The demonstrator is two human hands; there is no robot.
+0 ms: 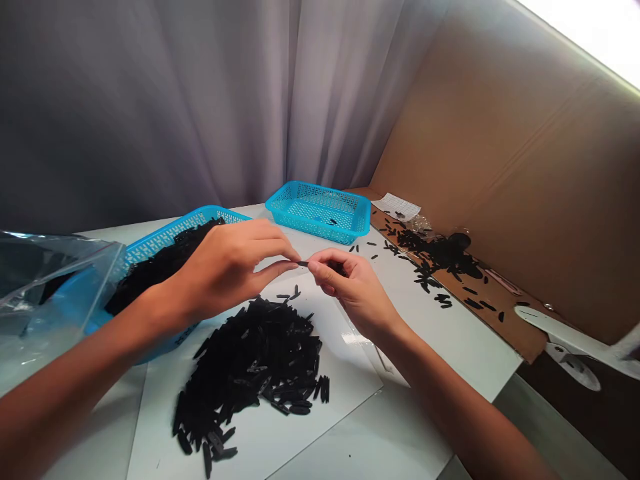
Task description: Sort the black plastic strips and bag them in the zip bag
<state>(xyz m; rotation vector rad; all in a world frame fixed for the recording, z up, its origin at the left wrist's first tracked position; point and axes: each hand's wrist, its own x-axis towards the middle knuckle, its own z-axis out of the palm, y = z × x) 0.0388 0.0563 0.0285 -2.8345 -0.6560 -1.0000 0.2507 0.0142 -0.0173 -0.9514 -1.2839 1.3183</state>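
Note:
Between the fingertips of both hands is a small, thin black strip-like piece point(303, 264), held above the table. My left hand point(240, 257) pinches its left end between thumb and fingers. My right hand point(353, 280) is closed around the other end, its fingers curled, and dark bits show inside the curl. Below the hands, a pile of flat, elongated black pieces point(260, 360) lies on a white sheet point(320, 433). What these pieces are made for I cannot tell.
Left, a blue basket point(205, 215) full of black pieces stands beside a clear plastic bag point(60, 293). A second blue basket point(320, 227) at the back holds a small black piece. More black pieces point(445, 257) lie scattered along the cardboard point(510, 327) at right.

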